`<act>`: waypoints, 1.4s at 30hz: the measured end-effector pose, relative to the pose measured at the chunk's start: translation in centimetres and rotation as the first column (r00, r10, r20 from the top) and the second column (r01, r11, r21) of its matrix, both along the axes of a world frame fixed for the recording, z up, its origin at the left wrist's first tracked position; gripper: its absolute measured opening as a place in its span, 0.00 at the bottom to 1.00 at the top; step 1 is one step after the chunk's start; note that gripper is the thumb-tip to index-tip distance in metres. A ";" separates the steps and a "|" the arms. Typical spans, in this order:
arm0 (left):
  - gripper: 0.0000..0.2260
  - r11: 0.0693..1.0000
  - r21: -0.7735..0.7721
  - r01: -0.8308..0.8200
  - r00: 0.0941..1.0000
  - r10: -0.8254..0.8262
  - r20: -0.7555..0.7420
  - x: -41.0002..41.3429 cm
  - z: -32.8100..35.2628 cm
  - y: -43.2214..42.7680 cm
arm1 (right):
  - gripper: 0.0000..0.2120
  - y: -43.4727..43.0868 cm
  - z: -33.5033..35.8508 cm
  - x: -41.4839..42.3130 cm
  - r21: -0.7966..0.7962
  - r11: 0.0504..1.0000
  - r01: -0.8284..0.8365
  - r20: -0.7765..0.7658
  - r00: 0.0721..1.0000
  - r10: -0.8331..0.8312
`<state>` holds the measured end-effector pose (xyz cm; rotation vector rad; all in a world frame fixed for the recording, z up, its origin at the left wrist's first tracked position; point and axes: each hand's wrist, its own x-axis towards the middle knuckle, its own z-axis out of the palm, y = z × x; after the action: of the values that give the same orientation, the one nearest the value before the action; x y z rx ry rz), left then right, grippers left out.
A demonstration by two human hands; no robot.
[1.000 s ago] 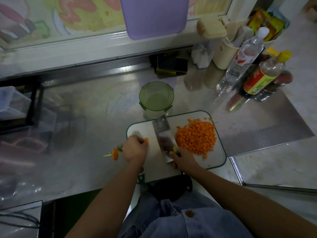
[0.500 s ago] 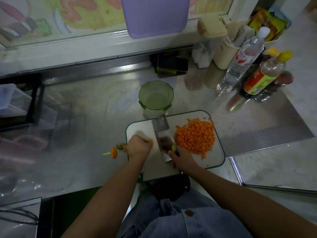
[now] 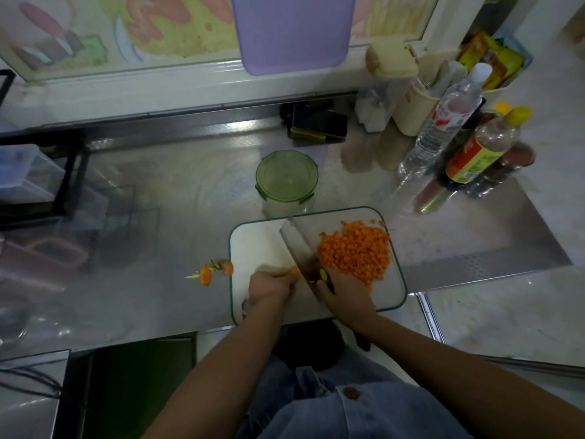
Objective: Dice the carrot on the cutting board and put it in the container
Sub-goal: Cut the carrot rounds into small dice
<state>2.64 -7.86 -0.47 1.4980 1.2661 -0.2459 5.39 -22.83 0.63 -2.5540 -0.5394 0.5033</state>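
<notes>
Gripping the cleaver point(image 3: 299, 245) by its handle, your right hand point(image 3: 345, 293) sits over the near edge of the cutting board point(image 3: 253, 245), with the wrist angled in from the right. The broad blade slants away from you toward the board's far edge.

Agreed. Your left hand point(image 3: 270, 286) is knuckles-up, with the fingers curled down over a small carrot piece point(image 3: 292, 271), pinning it to the board just left of the blade. Only an orange tip shows past your fingertips.

Your diced carrot point(image 3: 356, 250) lies heaped on the right half of the board, touching the blade's right face. None of it is in the container point(image 3: 286, 177), which stands on the table point(image 3: 158, 296) just beyond the board with its green clip lid on.

Yes, and a carrot top point(image 3: 207, 275) with green stalks lies on the table just left of the board.

Can you read any writing?

No. The yellow-capped bottle point(image 3: 484, 147) on your far right has a red and yellow label, and the clear bottle point(image 3: 443, 122) beside it has a red and white one, but the lettering on both is too blurred to read.
</notes>
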 end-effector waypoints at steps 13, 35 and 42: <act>0.11 0.985 0.142 0.095 0.995 -0.089 -0.049 -0.4 0.8 0.7 | 0.11 0.6 0.7 -0.9 -0.034 0.996 -0.080 0.002 0.997 0.080; 0.09 0.969 0.202 0.142 0.987 -0.123 -0.104 -0.1 0.0 0.7 | 0.09 0.8 1.4 -2.0 -0.140 0.976 -0.164 0.014 0.986 0.168; 0.07 0.972 0.171 0.163 0.982 -0.143 -0.120 0.2 0.3 1.1 | 0.10 1.7 0.7 -1.9 -0.207 0.956 -0.208 0.011 0.977 0.215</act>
<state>2.88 -6.80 -0.18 1.7617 1.2857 -0.3234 3.50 -21.16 1.38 -2.7188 -0.8181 0.6200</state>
